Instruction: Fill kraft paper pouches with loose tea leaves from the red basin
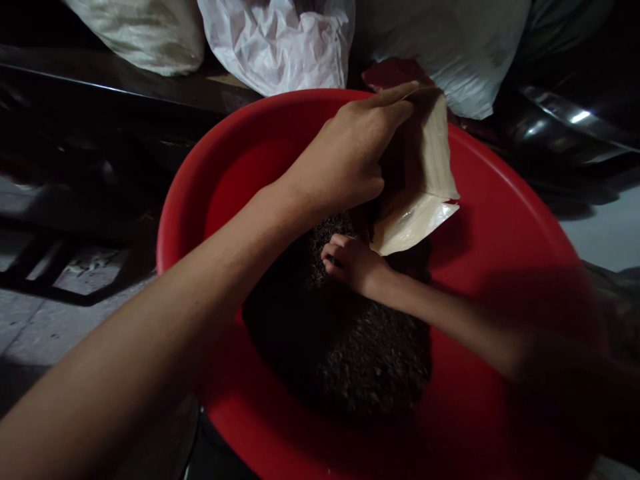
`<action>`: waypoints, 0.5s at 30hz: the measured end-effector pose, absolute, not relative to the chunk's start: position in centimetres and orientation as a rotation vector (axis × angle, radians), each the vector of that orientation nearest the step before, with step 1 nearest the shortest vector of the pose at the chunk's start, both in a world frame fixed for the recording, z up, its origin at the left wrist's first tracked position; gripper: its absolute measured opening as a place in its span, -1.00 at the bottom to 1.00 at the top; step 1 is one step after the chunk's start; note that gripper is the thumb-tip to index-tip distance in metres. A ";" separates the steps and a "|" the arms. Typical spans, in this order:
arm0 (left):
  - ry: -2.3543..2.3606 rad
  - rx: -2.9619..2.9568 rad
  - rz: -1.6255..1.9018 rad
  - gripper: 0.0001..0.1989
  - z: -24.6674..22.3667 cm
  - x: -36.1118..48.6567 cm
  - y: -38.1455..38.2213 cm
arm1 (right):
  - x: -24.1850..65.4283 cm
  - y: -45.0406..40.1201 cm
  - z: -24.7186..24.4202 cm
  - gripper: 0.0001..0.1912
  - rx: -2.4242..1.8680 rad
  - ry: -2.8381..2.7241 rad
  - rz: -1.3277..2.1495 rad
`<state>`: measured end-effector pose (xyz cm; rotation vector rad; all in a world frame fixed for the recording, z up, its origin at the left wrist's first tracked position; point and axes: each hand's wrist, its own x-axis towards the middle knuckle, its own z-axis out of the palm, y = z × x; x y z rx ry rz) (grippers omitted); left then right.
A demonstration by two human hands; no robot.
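A large red basin (505, 233) holds a heap of dark, loose, dried-looking bits (375, 367). My left hand (355, 143) reaches over the basin and pinches the upper edge of a cream-coloured bag (433, 153). The bag is tilted, with its open side toward the heap and its shiny lower flap hanging just above it. Beneath my left wrist, my right hand (355, 263) is low at the heap beside the bag's mouth. Its fingers are curled together; what lies inside them is hidden.
Behind the basin stand a white plastic bag (280, 47), a pale sack (160, 33) and a larger grey-white sack (450, 47). Shiny metal vessels (570, 127) are at the right. A dark metal frame (65, 290) stands on the floor at the left.
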<state>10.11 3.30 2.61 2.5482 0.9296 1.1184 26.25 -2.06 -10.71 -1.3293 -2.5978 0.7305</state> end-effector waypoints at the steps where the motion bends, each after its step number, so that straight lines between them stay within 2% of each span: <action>1: 0.925 2.539 1.118 -0.37 2.5 10.1 3.4 | 25.9 -2.4 -10.4 -0.87 -1.323 -2.623 0.714; 7: 0.912 2.516 1.141 -0.31 2.3 10.2 3.6 | 24.4 -2.8 -9.8 -0.91 -1.387 -2.690 0.811; 15: 0.932 2.565 1.081 -0.27 2.7 9.8 3.3 | 24.7 -2.1 -9.4 -0.81 -1.425 -2.755 0.858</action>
